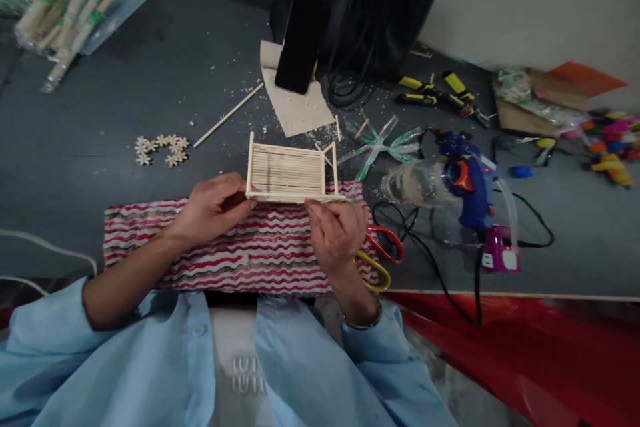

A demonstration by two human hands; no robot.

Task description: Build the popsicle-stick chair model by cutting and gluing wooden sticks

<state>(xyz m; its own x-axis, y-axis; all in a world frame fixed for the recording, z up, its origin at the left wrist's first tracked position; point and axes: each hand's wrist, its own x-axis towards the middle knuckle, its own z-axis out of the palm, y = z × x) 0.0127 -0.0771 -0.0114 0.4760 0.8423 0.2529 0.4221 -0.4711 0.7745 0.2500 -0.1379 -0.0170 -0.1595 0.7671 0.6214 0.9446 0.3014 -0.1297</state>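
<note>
A small frame of thin wooden sticks (287,170), with a slatted panel and short posts at its corners, is held over a red-and-white striped cloth (240,253). My left hand (215,207) pinches its near left corner between thumb and fingers. At the near right edge, my right hand (337,230) has its thumb and fingers closed on the bottom stick. Orange and yellow scissor-like handles (387,243) stick out from beside the cloth, close to my right wrist. One loose wooden stick (227,115) lies beyond the frame.
A blue glue gun (470,177) rests by a clear plastic bottle (415,183), cables around it. Small flower-shaped wooden pieces (163,149) lie left. Bagged sticks (75,3) are far left. A phone (303,47) leans at the back; yellow-black pliers (425,97) lie right of it.
</note>
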